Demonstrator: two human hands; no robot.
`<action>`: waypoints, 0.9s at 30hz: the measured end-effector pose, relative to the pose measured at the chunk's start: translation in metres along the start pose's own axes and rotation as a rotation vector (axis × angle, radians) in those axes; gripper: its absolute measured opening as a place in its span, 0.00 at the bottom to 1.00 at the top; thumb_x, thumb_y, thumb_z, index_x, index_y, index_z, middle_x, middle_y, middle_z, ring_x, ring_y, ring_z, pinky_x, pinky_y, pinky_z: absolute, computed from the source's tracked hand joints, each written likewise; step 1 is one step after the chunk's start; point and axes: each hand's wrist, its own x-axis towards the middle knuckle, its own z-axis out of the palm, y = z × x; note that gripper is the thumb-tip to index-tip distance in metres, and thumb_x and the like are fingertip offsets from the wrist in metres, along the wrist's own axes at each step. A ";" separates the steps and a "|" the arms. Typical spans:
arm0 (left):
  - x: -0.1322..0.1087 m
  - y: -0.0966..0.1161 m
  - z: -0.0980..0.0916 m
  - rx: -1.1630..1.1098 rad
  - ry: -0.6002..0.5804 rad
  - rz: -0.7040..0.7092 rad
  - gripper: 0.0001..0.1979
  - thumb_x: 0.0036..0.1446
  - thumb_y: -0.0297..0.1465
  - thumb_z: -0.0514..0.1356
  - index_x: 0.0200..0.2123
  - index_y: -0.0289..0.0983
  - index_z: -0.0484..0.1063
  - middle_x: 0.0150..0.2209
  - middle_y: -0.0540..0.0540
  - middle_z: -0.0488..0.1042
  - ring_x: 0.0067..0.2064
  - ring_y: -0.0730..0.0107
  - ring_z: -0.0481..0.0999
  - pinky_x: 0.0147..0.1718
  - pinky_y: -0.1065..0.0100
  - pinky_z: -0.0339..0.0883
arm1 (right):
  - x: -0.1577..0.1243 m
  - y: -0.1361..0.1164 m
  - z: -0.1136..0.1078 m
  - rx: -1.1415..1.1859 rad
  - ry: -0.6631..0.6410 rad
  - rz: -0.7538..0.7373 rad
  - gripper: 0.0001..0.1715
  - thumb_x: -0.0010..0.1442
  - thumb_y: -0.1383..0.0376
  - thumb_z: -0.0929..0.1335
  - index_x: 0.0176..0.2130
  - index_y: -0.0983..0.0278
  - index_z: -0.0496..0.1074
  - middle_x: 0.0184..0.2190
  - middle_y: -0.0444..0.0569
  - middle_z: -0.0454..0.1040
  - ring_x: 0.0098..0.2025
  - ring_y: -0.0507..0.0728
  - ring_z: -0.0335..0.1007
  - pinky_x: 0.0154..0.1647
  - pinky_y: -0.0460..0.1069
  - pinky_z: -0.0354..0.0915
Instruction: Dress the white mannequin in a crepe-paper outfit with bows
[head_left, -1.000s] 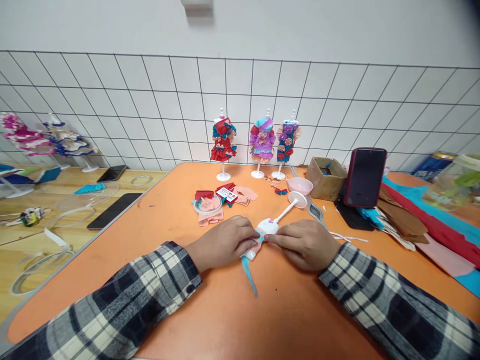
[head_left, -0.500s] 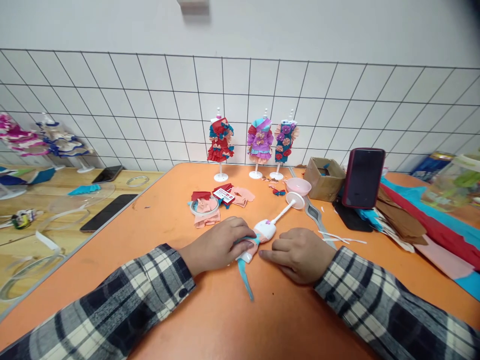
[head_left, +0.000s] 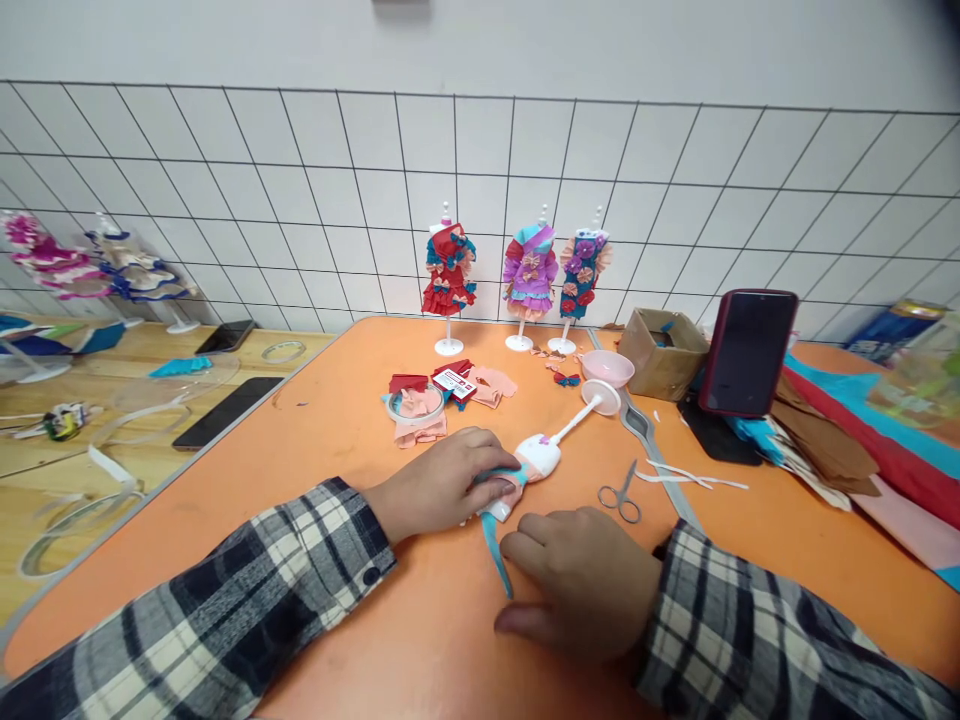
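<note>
White and wrapped in peach and light-blue cloth, a small dress form (head_left: 541, 454) lies aslant on our orange desk (head_left: 390, 640), its stem (head_left: 576, 421) and round base (head_left: 601, 397) pointing away from us and to the right. Our left hand (head_left: 450, 485) rests over the wrapped end, thumb and fingers almost closed about the cloth, holding the form against the desk. From under that grip a narrow blue strip (head_left: 493, 550) trails toward us. Our right hand (head_left: 581, 580) is beside the strip's loose end, with the thumb well apart from the bent fingers; we cannot tell whether a fingertip touches the strip.

Just beyond our right hand lie small metal scissors (head_left: 621, 498), near some thin white strips (head_left: 694, 477). We see a pink bowl (head_left: 609, 369) right by the round base, and next to it a cardboard box (head_left: 664, 350). Farther right, a phone (head_left: 750, 350) in a dark red case stands propped up. Beyond our left hand, a clear ring (head_left: 415, 423) lies over peach scraps (head_left: 420, 435), near a red-and-white card (head_left: 454, 384). Along the tiled wall, facing us, three dressed figures (head_left: 530, 270) stand upright on white stands.
</note>
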 end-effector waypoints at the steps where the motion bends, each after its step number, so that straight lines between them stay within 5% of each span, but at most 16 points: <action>1: 0.000 0.001 0.000 -0.007 0.001 -0.005 0.13 0.65 0.34 0.55 0.49 0.36 0.73 0.42 0.41 0.73 0.45 0.61 0.72 0.45 0.63 0.66 | 0.000 -0.004 0.001 -0.009 0.020 0.018 0.18 0.60 0.50 0.65 0.35 0.61 0.69 0.30 0.47 0.75 0.27 0.55 0.68 0.23 0.49 0.43; 4: 0.001 0.003 -0.001 -0.023 0.003 -0.015 0.13 0.65 0.34 0.55 0.48 0.36 0.73 0.42 0.41 0.73 0.46 0.61 0.72 0.45 0.62 0.66 | -0.001 -0.010 0.000 0.037 0.106 0.065 0.09 0.64 0.64 0.62 0.33 0.61 0.69 0.28 0.45 0.75 0.27 0.53 0.68 0.24 0.49 0.44; 12: 0.000 0.000 0.002 -0.004 -0.008 0.022 0.13 0.66 0.33 0.53 0.49 0.36 0.72 0.43 0.41 0.72 0.46 0.61 0.71 0.46 0.62 0.65 | 0.008 0.020 -0.010 0.326 0.417 0.241 0.06 0.60 0.65 0.68 0.34 0.60 0.76 0.27 0.42 0.76 0.28 0.51 0.68 0.29 0.46 0.56; 18: 0.001 0.000 0.003 0.044 -0.028 0.068 0.13 0.68 0.33 0.50 0.45 0.35 0.72 0.42 0.41 0.72 0.45 0.61 0.70 0.45 0.62 0.64 | 0.017 0.040 -0.015 0.491 0.417 0.230 0.08 0.59 0.69 0.68 0.35 0.59 0.78 0.33 0.42 0.80 0.36 0.51 0.74 0.38 0.44 0.63; 27: -0.001 -0.001 0.002 -0.008 -0.013 0.104 0.12 0.67 0.34 0.51 0.45 0.36 0.72 0.43 0.41 0.72 0.45 0.60 0.70 0.46 0.61 0.64 | 0.022 0.044 -0.013 0.527 0.369 0.426 0.04 0.53 0.68 0.69 0.28 0.62 0.75 0.23 0.40 0.75 0.26 0.51 0.69 0.28 0.44 0.61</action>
